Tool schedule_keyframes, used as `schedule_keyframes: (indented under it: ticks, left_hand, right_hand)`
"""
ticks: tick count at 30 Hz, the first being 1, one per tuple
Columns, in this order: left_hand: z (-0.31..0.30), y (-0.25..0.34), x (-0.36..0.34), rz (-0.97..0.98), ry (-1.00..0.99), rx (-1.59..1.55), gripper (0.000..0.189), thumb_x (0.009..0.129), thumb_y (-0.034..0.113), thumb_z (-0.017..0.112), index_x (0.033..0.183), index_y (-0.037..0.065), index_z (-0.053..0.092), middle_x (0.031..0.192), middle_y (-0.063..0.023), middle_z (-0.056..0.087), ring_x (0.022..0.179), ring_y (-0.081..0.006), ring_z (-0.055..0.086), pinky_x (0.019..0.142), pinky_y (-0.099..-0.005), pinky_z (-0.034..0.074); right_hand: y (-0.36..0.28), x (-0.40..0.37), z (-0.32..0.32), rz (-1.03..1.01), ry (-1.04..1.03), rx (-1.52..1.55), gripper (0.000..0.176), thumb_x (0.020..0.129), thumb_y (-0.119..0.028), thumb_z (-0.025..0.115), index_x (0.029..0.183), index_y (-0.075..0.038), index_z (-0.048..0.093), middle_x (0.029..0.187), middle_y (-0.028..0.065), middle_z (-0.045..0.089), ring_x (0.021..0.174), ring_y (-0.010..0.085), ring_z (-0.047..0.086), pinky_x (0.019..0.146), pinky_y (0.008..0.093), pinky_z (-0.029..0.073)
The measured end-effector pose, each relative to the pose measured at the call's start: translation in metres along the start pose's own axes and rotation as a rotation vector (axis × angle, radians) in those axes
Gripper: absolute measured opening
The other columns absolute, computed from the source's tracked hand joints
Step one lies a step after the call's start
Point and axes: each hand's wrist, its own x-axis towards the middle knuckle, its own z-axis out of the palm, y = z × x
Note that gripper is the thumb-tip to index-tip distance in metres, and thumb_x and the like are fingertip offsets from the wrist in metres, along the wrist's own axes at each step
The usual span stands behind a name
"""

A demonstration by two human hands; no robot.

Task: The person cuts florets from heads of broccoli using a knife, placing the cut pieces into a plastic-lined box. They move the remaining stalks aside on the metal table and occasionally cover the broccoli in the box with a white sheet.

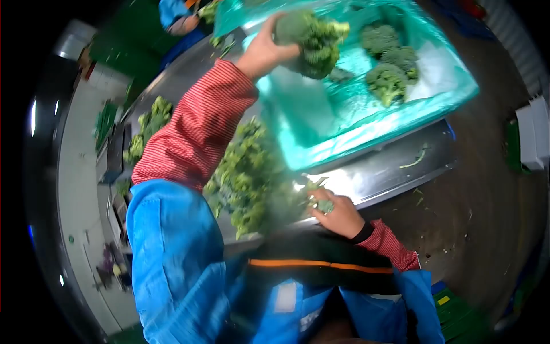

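The left hand (264, 53) reaches to the far side with its fingers curled around a broccoli head (314, 41), holding it above the near-left corner of a box lined with teal plastic (366, 129), where more broccoli heads (391, 64) lie at the far right. The right hand (339, 215) rests at the near edge of the steel table (395, 169), its fingers closed on a small broccoli piece (324, 204) just right of a loose broccoli pile (246, 178). A second heap (150, 121) lies farther left on the table, and another person's arm (183, 18) shows at the far end.
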Motion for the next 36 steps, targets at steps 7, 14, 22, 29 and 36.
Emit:
schedule_keyframes:
  ticks: [7,14,22,29,36]
  left_hand:
    - [-0.088,0.003,-0.166,-0.191,0.243,-0.392,0.078,0.081,0.01,0.065,0.149,0.005,0.027,0.125,-0.0141,0.057,0.105,-0.0241,0.064,0.082,-0.036,0.057]
    - [-0.059,-0.056,-0.314,-0.616,0.343,-0.31,0.089,0.073,0.005,0.066,0.151,0.005,0.023,0.132,-0.0157,0.051,0.107,-0.0246,0.061,0.086,-0.0353,0.055]
    - [-0.014,-0.08,-0.371,-0.511,0.407,-0.192,0.091,0.067,0.002,0.065,0.15,0.005,0.026,0.142,-0.016,0.041,0.133,-0.0261,0.041,0.111,-0.0354,0.036]
    - [-0.01,-0.094,-0.373,-0.471,0.397,-0.132,0.088,0.067,0.002,0.064,0.148,0.005,0.028,0.142,-0.0173,0.04,0.135,-0.0276,0.038,0.115,-0.0371,0.03]
    - [0.005,-0.097,-0.376,-0.451,0.454,-0.039,0.086,0.071,0.001,0.062,0.149,0.006,0.026,0.14,-0.0159,0.041,0.129,-0.0261,0.045,0.109,-0.0354,0.037]
  right_hand:
    - [-0.007,0.005,0.047,0.009,-0.045,0.044,0.028,0.091,-0.01,0.064,0.118,-0.007,0.062,0.108,0.0158,0.066,0.093,0.0372,0.066,0.08,0.0411,0.053]
    - [-0.029,0.037,0.069,0.075,0.011,0.059,0.021,0.097,-0.013,0.057,0.117,-0.006,0.059,0.08,0.0149,0.065,0.069,0.0283,0.065,0.063,0.0356,0.049]
    - [-0.044,0.071,0.092,-0.007,-0.036,-0.221,0.016,0.095,-0.015,0.057,0.107,-0.006,0.052,0.086,0.0198,0.065,0.076,0.0433,0.063,0.063,0.0504,0.051]
    - [-0.028,0.072,0.105,-0.033,-0.139,-0.502,0.02,0.083,-0.003,0.057,0.102,-0.004,0.051,0.077,0.0198,0.064,0.069,0.0371,0.066,0.058,0.0465,0.053]
    - [0.0,0.11,0.15,0.027,-0.162,-0.714,0.014,0.086,-0.006,0.053,0.1,-0.003,0.052,0.07,0.0153,0.067,0.066,0.0315,0.069,0.056,0.0434,0.055]
